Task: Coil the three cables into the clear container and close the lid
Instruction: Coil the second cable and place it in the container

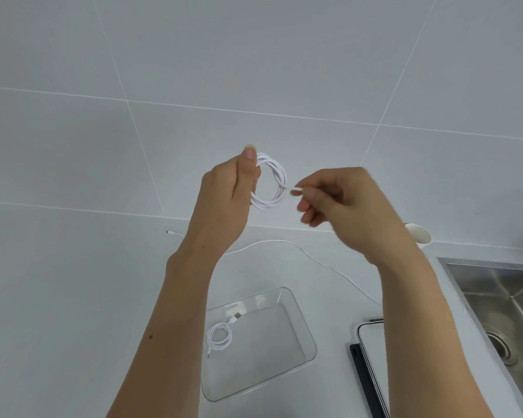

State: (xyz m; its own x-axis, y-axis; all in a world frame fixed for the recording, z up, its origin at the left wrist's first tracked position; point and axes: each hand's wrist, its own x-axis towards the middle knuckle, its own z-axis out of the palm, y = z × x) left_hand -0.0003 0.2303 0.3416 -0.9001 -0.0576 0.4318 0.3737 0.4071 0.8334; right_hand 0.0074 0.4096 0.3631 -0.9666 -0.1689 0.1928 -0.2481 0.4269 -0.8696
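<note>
My left hand (227,191) is raised in front of the tiled wall and holds a white cable wound into a ring (274,184). My right hand (335,197) pinches the free end of that same cable just right of the ring. Below, the clear container (310,345) stands open on the white counter with one coiled white cable (219,335) lying in its left part. A third white cable (284,242) lies loose and uncoiled on the counter behind the container, partly hidden by my forearms. The lid (370,342) rests to the right of the container, half hidden by my right arm.
A steel sink (501,300) takes up the right edge of the counter. A white cup (418,233) stands by the wall behind my right arm. The tiled wall rises directly behind the counter.
</note>
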